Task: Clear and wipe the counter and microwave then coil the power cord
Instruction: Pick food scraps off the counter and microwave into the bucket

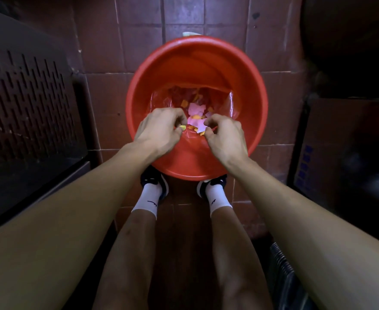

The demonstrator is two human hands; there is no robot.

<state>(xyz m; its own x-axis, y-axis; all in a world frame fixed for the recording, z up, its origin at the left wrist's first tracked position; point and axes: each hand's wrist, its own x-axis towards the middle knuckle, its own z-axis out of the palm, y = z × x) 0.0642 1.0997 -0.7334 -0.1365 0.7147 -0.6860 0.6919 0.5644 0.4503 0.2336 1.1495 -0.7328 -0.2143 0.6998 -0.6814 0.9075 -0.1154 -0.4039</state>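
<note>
Legs stand at the near edge of the floor (184, 16), bare, with white socks (147, 201) and dark shoes (150, 179) whose toes touch the near side of a big red bucket (197, 63). Two bare arms reach out over the legs and end above the near rim of the bucket. The left hand (159, 130) has its fingers curled, and its fingertips pinch a small yellow scrap (182, 127). The right hand (225, 137) also has its fingers curled, and its fingertips seem to pinch a bit of paper, but it is too small to tell for sure. The two hands are near each other and do not touch. Down in the bucket, past the hands, lies a clear red bag (228, 104), and in it sits a heap of paper bits (195, 111), pink, orange and yellow. The floor is made of dark red tiles and goes on past the far rim of the bucket. At the left edge stands a dark metal box with rows of slots (25, 104). At the right edge there is a dark machine with blue marks (306, 164). The microwave cord does not show here.
</note>
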